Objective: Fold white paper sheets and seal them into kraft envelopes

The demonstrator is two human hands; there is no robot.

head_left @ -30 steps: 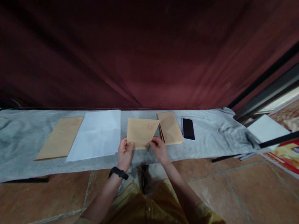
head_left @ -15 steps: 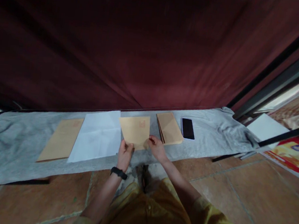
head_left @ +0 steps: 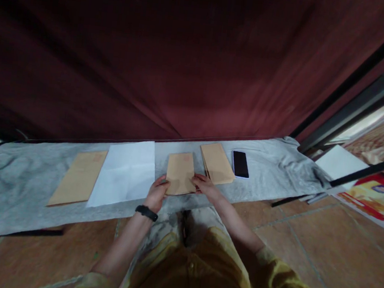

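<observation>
A brown paper envelope with a faint red mark near its top right lies between my two hands, low over the grey cloth or resting on it; I cannot tell which. My left hand, with a black band on the wrist, pinches its lower left edge. Closed on the lower right edge is my right hand. Just right of it lies a stack of brown envelopes. To the left, a creased white sheet of paper lies flat, and beyond it are more brown envelopes.
A dark phone lies right of the envelope stack. Grey cloth covers the long narrow surface. Behind it hangs a dark red curtain. At the right stand a black frame bar and a red and yellow printed box.
The envelope has gone from tilted up towards me to lying flatter and straighter. My left hand has shifted slightly left and down; my right hand keeps its side of the envelope.
</observation>
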